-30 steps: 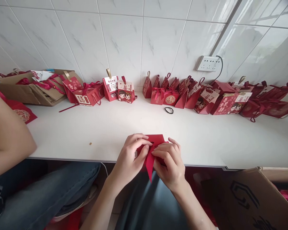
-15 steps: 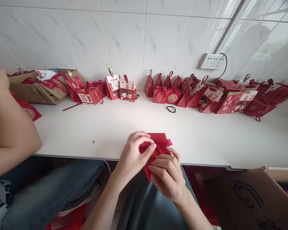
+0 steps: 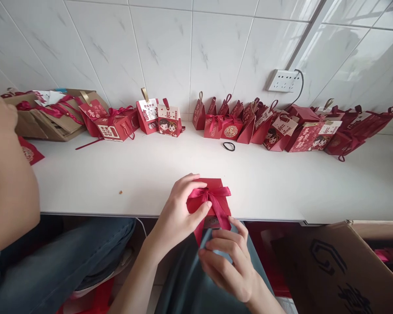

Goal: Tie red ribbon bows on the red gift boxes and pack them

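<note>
At the front edge of the table sits a small red gift box (image 3: 212, 182) tied with a crimson ribbon (image 3: 220, 208) in a bow. My left hand (image 3: 180, 209) wraps the left side of the box, its fingertips on top and the thumb against the bow's knot. Just below and to the right, my right hand (image 3: 231, 259) has its fingers curled, pinching the end of the left ribbon tail, which hangs over the front of the box. One of its outer fingers reaches up near the lower right corner of the box.
Several red gift boxes (image 3: 231, 130) line the wall. A black hair tie (image 3: 229, 146) lies before them. Far left are an opened cardboard box (image 3: 57, 126) and a co-worker's arm (image 3: 11, 183). A large carton (image 3: 317, 270) stands at lower right; a power strip (image 3: 285, 81) hangs on the wall.
My right hand has slid down off the bow toward me, along the ribbon tail. More of the bow and box front shows. The co-worker's arm looms larger at the left.
</note>
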`<control>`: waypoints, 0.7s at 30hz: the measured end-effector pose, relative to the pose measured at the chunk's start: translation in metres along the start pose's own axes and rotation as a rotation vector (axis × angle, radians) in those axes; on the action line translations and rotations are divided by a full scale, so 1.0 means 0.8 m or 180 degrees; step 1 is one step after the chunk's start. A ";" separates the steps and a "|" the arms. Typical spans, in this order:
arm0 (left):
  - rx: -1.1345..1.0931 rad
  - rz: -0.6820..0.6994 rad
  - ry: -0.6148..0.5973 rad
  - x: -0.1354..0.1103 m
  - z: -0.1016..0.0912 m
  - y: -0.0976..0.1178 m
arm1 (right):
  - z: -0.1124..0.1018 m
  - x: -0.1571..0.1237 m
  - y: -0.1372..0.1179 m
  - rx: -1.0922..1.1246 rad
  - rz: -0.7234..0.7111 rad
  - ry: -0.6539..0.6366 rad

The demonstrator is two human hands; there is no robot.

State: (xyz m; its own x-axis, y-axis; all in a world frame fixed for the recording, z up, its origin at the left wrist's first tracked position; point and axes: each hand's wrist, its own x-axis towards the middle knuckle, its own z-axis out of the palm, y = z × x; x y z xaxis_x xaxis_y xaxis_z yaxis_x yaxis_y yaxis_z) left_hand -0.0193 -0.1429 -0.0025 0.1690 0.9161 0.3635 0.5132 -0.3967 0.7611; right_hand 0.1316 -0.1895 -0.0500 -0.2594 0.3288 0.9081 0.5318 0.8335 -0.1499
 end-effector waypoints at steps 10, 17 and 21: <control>-0.0338 -0.0231 -0.0085 -0.025 -0.002 -0.019 | -0.036 0.009 0.061 0.0551 0.1844 0.0479; -0.0098 -0.0080 -0.0399 -0.036 -0.023 -0.034 | -0.032 0.019 0.080 0.1149 0.3122 0.0420; 0.0098 -0.0115 -0.0198 -0.029 -0.047 -0.052 | -0.043 0.029 0.093 0.1333 0.3141 0.0166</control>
State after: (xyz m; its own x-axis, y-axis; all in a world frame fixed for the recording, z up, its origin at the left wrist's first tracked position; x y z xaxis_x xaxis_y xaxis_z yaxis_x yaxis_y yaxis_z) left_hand -0.0760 -0.1497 -0.0223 0.2014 0.9321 0.3012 0.5454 -0.3621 0.7560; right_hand 0.1927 -0.1348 -0.0264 0.1736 0.9291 0.3264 0.1663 0.2991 -0.9396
